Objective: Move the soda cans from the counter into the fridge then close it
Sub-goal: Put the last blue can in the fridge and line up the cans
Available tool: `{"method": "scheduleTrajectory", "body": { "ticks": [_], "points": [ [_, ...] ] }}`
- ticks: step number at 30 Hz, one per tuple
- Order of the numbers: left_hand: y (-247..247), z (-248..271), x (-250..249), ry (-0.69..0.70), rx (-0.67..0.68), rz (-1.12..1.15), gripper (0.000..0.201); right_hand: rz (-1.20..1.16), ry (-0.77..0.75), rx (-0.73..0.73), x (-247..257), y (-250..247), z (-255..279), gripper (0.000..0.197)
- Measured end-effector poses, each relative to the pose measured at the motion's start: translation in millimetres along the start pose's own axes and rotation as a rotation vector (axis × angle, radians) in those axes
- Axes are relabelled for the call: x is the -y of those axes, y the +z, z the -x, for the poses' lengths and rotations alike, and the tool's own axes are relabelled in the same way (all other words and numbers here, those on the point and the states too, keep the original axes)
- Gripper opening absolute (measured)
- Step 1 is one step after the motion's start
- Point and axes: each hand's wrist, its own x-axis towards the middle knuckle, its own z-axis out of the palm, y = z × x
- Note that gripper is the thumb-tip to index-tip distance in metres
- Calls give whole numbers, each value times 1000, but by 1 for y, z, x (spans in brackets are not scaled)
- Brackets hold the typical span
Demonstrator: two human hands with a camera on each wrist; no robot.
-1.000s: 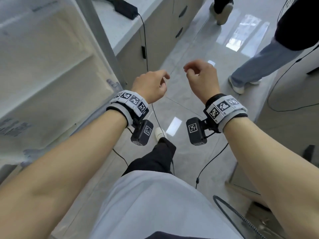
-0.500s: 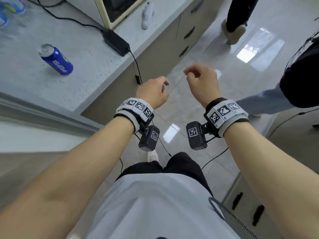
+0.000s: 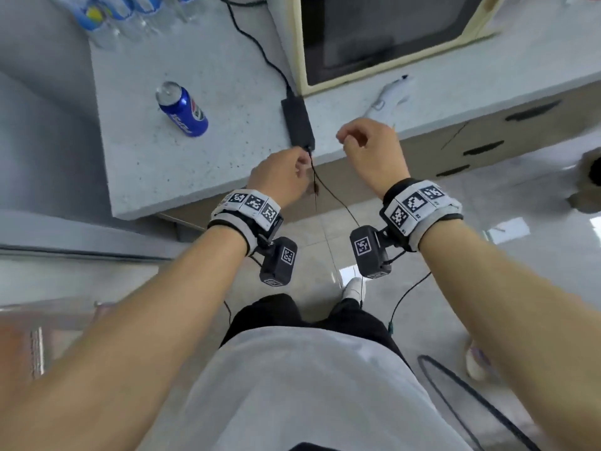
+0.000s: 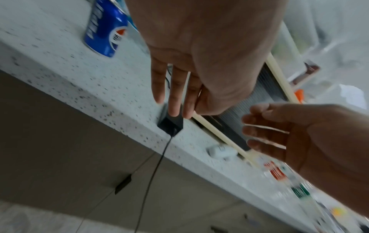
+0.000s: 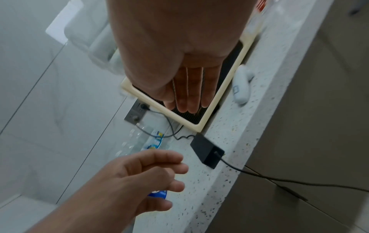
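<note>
One blue soda can (image 3: 182,108) stands upright on the speckled grey counter (image 3: 156,164), left of a black power brick. The left wrist view shows the same can (image 4: 104,30) up and left of my left hand's fingers. My left hand (image 3: 282,173) hovers at the counter's front edge, to the right of the can, fingers loosely curled and empty. My right hand (image 3: 369,148) hangs beside it further right, also loosely curled and holding nothing. In the right wrist view, only a sliver of the can (image 5: 158,193) shows behind my left hand (image 5: 139,178). The fridge is out of sight.
A cream-framed microwave (image 3: 383,37) stands at the back of the counter with a black power brick (image 3: 297,122) and its cable in front. A white handheld device (image 3: 388,96) lies to the right. Plastic water bottles (image 3: 107,14) stand at the back left. Drawers (image 3: 487,135) sit under the counter.
My view has swung from the open fridge and floor round to the counter. The can, microwave and bottles came into sight. Both hands stayed empty and now hover at the counter's edge.
</note>
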Motion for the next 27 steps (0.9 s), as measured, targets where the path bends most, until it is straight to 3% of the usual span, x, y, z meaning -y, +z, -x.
{"method": "scheduleTrajectory", "body": {
  "ticks": [9,17,21,27],
  "points": [
    [-47,-12,91,-509,-454,272,47,21,-210,362,36,47,-88,23],
    [-58,-90,170,-810,-501,648,83,191,-274,459,68,65,-149,23],
    [-54,-127,193,-818,-560,777,91,249,-259,480,82,84,-179,22],
    [-56,-144,206,-704,-568,875,66,276,-269,535,95,125,-192,22]
  ]
}}
